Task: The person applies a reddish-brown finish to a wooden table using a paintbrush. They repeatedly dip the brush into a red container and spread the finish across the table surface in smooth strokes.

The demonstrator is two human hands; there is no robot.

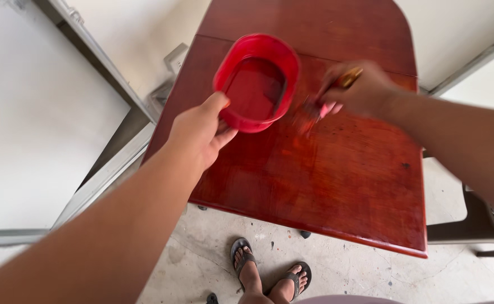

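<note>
Left hand point(202, 132): fingers closed on the near rim of a red plastic tub point(256, 82), thumb on top of the rim, other fingers under it. Tub is oval, mouth tilted up toward the camera, long axis running roughly 1 to 7 o'clock; inside coated dark red. It sits over the far half of the red-brown wooden tabletop point(337, 174), at about 11 o'clock from the table's middle.

Right hand point(359, 90): fingers curled around a paintbrush point(323, 107); golden handle end sticks out at 1 o'clock, bristle end points to 7 o'clock, just beside the tub's right wall. Brush is motion-blurred, so contact with the tabletop cannot be judged; probably at the surface.

Below the table's near edge: concrete floor point(337, 270), sandalled feet point(269, 276). Grey plastic chair point(486, 222) at 4 o'clock.
</note>
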